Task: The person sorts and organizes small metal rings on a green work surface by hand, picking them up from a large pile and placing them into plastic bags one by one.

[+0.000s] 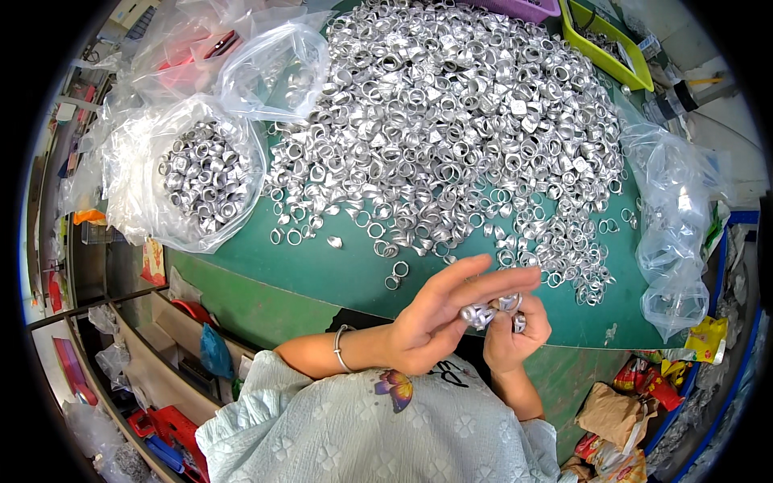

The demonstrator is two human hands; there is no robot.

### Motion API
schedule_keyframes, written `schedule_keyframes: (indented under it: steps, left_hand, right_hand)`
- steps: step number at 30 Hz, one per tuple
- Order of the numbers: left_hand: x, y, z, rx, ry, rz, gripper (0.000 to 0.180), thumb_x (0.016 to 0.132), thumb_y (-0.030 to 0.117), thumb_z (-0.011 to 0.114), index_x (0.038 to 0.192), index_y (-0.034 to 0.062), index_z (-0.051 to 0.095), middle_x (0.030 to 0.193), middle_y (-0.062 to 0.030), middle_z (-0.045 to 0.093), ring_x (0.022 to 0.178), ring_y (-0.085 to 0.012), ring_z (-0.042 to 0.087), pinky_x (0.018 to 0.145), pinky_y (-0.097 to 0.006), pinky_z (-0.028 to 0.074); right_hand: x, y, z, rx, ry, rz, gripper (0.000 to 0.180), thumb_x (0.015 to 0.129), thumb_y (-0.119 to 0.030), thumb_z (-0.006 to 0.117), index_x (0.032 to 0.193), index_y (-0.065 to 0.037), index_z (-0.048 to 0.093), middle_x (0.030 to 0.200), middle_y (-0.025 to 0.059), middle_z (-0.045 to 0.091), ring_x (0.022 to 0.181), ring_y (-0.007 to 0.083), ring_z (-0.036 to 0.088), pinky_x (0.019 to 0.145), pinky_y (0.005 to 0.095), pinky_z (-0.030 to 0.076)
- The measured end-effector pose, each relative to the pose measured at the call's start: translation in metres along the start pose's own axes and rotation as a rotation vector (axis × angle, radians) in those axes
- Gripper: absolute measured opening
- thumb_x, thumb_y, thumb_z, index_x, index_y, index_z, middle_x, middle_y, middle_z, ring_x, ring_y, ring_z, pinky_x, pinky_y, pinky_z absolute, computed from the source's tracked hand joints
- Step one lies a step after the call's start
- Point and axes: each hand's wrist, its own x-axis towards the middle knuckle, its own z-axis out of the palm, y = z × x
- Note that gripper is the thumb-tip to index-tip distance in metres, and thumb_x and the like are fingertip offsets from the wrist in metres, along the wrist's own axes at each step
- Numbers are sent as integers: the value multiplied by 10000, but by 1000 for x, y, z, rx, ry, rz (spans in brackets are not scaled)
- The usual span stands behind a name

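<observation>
Both hands are together just beyond the near edge of the green table. My left hand (431,318), with a bangle at its wrist, has its fingers stretched toward the right and slightly curved around several silver metal rings (477,315) at its palm. My right hand (519,342) is closed, its thumb and bent fingers gripping a silver ring (510,303); more ring metal shows by its fingers. Straight beyond lies a large heap of silver rings (451,113), spread widely, with loose ones along its near side. Overlapping fingers partly hide the held rings.
An opened clear plastic bag (137,185) at the left contains more rings. Another clear bag (672,233) lies along the right edge. A yellow-green basket (636,74) and purple tray (523,6) stand at the back. Shelves (153,354) flank the lower left.
</observation>
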Motion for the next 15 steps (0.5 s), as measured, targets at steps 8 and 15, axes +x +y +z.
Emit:
schedule_keyframes:
  steps: [8,15]
  left_hand:
    - [1,1,0,-31,4,1,770,792,-156,178,1442,181,-59,1402,-369,212,1279,-508,313,1060,-574,238]
    - [-1,1,-2,48,-23,-4,812,773,-182,182,1445,184,-90,1402,-387,194,1321,-484,245,1074,-535,225]
  right_hand:
    - [-2,7,1,43,17,-37,102,767,-44,681,802,12,604,700,84,640,592,133,569,554,240,435]
    - [4,5,6,116,10,-59,97,786,-59,690,830,-4,623,662,74,602,552,115,507,504,231,376]
